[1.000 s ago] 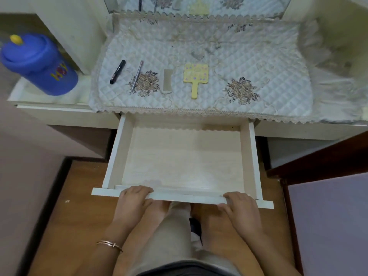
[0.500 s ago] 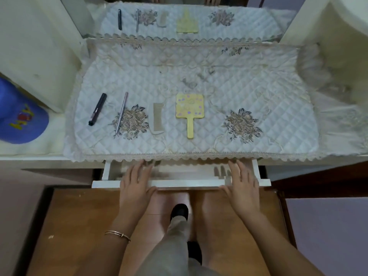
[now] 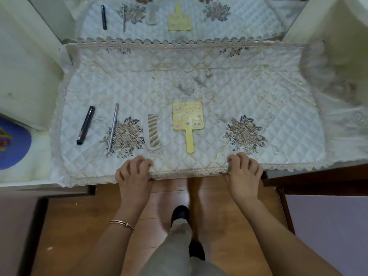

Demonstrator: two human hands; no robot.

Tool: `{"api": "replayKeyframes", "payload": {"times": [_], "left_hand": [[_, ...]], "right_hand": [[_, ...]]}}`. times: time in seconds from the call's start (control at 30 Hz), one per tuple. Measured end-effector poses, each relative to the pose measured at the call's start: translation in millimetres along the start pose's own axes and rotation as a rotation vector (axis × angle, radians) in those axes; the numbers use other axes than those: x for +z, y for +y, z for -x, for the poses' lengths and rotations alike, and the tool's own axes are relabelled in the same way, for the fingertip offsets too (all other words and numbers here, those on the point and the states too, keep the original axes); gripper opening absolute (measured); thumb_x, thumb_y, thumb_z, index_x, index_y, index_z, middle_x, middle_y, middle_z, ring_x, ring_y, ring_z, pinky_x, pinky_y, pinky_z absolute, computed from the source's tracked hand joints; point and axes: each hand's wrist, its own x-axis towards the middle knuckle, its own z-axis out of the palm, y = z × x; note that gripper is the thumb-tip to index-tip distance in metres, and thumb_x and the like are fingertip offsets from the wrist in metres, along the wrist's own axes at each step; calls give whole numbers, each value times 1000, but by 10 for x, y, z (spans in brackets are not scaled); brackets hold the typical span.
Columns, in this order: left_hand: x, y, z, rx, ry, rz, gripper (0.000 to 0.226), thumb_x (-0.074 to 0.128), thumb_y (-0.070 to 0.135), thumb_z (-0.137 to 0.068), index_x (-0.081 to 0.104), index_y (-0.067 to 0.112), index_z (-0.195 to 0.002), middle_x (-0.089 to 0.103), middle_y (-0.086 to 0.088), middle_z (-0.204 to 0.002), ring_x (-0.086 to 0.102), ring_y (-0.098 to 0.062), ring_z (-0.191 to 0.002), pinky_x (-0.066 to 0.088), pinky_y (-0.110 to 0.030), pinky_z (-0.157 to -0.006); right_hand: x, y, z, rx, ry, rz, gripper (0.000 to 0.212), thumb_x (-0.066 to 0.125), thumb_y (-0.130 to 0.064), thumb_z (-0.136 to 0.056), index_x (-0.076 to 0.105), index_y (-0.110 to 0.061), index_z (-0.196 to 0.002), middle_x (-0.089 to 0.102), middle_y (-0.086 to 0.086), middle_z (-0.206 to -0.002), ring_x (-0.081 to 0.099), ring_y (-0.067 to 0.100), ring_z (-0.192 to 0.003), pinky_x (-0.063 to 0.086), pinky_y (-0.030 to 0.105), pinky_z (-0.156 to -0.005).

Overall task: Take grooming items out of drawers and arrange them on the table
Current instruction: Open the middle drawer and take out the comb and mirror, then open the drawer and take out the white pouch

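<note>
With the drawer not visible under the lace hem, I judge the step in hand is tidying the front of the table (image 3: 25, 182): both hands sit on the quilted cloth (image 3: 199, 80) at its front edge.

Left hand (image 3: 133, 172): fingers curled, bunched on the cloth hem, no item in the grip. Right hand (image 3: 244, 172): same, fingers bent onto the hem, nothing else held. Bracelet (image 3: 121, 223) on the left wrist.

To do it well: pull the hem evenly with both hands, low and slow, or the row shifts. Don't lift the cloth.

Items, near the front edge, left half to centre, all apart from each other:
- yellow hand mirror (image 3: 187, 116), handle toward the front edge, centre
- comb (image 3: 153, 134), just left of it
- black pen-like stick (image 3: 86, 125), furthest left
- thin silver pencil (image 3: 113, 127), between stick and comb, lying over the embroidered flower

Wall mirror (image 3: 59, 18) along the back edge reflects the row.

Writing: stick has small print, unreadable. Blue container (image 3: 14, 142) at the left edge shows red/yellow lettering, cut off, can't read it.
</note>
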Motion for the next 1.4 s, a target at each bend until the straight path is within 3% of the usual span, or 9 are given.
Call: {"api": "replayKeyframes", "payload": {"times": [0.33, 0.53, 0.63, 0.7, 0.83, 0.9, 1.03, 1.2, 1.4], "left_hand": [[-14, 115, 409, 318, 3, 43, 42, 41, 26, -76, 49, 18, -117, 46, -3, -120, 42, -23, -106, 30, -33, -85], [260, 251, 911, 156, -828, 174, 35, 41, 31, -92, 47, 22, -126, 54, 3, -128, 51, -17, -118, 40, -29, -92], [349, 377, 999, 66, -1157, 176, 10, 47, 27, -92, 56, 24, -92, 57, 1, -100, 56, -20, -101, 44, -32, -91], [433, 398, 1010, 62, -1132, 123, 17, 53, 25, -89, 57, 24, -72, 58, 0, -84, 56, -21, -87, 46, -42, -90], [523, 679, 1149, -111, -1107, 241, 16, 51, 23, -90, 57, 9, -91, 59, -12, -100, 55, -26, -93, 47, -37, -82], [548, 925, 1290, -231, -1132, 300, 15, 45, 18, -93, 52, 11, -82, 55, -8, -90, 52, -24, -88, 41, -29, -70], [681, 1460, 1642, -372, -1023, 384, 21, 44, 18, -94, 50, 12, -75, 53, -7, -84, 51, -24, -86, 39, -33, -74], [776, 2171, 2229, -443, -937, 501, 24, 42, 9, -92, 46, 16, -69, 45, -5, -81, 42, -17, -82, 34, -25, -59], [736, 2525, 2374, -508, -872, 514, 14, 46, 15, -92, 54, 10, -81, 55, -7, -87, 52, -22, -86, 36, -33, -72]], "right_hand": [[-204, 218, 443, 22, -126, -175, 54, 68, -12, -73, 49, -16, -123, 51, 14, -131, 46, 36, -118, 41, 52, -95], [-195, 753, 1633, 520, -519, -472, 54, 53, -27, -86, 36, -14, -135, 46, 10, -135, 44, 26, -121, 34, 34, -101], [-215, 985, 2230, 888, -611, -688, 51, 57, -17, -87, 39, -6, -133, 47, 14, -135, 45, 27, -122, 34, 26, -97], [-244, 1130, 2572, 1086, -635, -735, 48, 58, -15, -86, 42, -6, -131, 50, 14, -127, 49, 25, -110, 35, 22, -85], [-287, 1515, 3064, 1302, -659, -838, 43, 57, -12, -87, 44, -1, -127, 55, 10, -94, 48, 21, -86, 40, 19, -65], [-309, 1730, 3240, 1335, -703, -841, 44, 57, -14, -88, 44, -1, -127, 57, 14, -105, 51, 24, -91, 42, 22, -72], [-275, 2289, 3509, 1327, -747, -872, 40, 59, -14, -86, 49, 1, -122, 53, 16, -101, 52, 23, -78, 44, 22, -66], [-367, 3113, 3414, 1197, -763, -849, 37, 60, -18, -86, 53, -3, -119, 55, 16, -113, 55, 31, -103, 45, 38, -89], [-629, 3779, 2869, 1037, -668, -808, 29, 54, -14, -87, 59, -3, -114, 62, 19, -113, 58, 34, -105, 45, 44, -96]]}}
